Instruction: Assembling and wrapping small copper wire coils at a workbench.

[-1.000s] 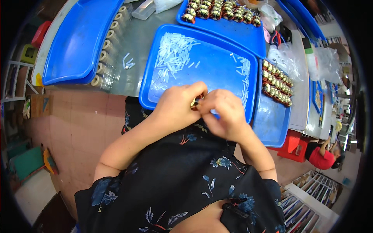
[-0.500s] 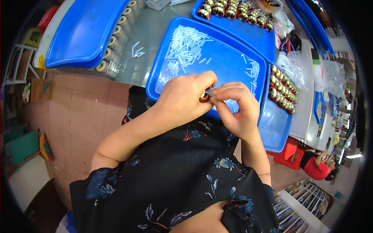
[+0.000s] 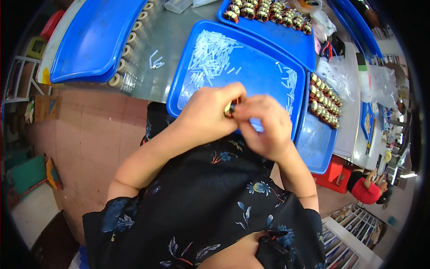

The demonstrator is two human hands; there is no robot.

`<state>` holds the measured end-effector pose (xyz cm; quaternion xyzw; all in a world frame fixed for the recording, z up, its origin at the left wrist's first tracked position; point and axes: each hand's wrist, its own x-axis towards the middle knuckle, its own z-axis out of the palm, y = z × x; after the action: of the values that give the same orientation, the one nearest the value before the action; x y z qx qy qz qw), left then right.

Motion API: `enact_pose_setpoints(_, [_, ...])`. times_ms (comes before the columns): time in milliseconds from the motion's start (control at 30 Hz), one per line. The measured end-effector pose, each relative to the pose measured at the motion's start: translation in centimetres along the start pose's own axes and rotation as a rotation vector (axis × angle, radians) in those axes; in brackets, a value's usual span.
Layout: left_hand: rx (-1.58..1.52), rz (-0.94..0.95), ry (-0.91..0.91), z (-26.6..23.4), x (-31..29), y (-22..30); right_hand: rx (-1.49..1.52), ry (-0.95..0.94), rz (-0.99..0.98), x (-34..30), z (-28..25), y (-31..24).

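Observation:
My left hand point(image 3: 210, 112) is closed around a small copper-wound coil point(image 3: 230, 109) with cream parts, mostly hidden by the fingers. At the coil's right side, my right hand point(image 3: 266, 121) has its thumb and fingertips drawn together. Motion blurs those fingers, and what they pinch cannot be made out. Both hands are over the near edge of a blue tray point(image 3: 264, 51). Short whitish tubes point(image 3: 210, 56) lie in a heap at its left, and a smaller scatter of tubes point(image 3: 291, 80) lies along its right side.
Rows of similar coils stand in a far blue tray point(image 3: 286, 38) and a right-hand blue tray point(image 3: 316, 150). Spools point(image 3: 121, 66) line a blue bin point(image 3: 96, 40) at left. Several loose tubes point(image 3: 156, 62) lie on the metal table point(image 3: 168, 45). A person point(image 3: 365, 186) sits far right.
The coil and my right fingertips have shifted slightly left. My right hand has turned and become blurred, its fingers closer over the coil. My left hand keeps its hold.

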<state>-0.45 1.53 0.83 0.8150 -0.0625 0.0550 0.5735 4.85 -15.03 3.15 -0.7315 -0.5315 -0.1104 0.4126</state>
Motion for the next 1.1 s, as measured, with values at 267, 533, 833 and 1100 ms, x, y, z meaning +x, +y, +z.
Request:
enact_pose_setpoints(267, [0.105,0.025,-0.039,0.2,-0.2,-0.8,0.000,-0.044,0.009,-0.3,0.3,0.6])
enact_pose_setpoints(533, [0.076,0.028,-0.081,1.0,-0.2,-1.0,-0.035,-0.089,0.006,-1.4,0.0,0.9])
enact_pose_setpoints(833, [0.026,-0.016,-0.148,-0.1,-0.1,-0.7,0.026,-0.149,-0.081,-0.2,-0.8,1.3])
enact_pose_setpoints(1100, [0.078,0.105,0.001,-0.8,0.7,1.4,0.017,0.157,0.142,-1.3,-1.6,1.5])
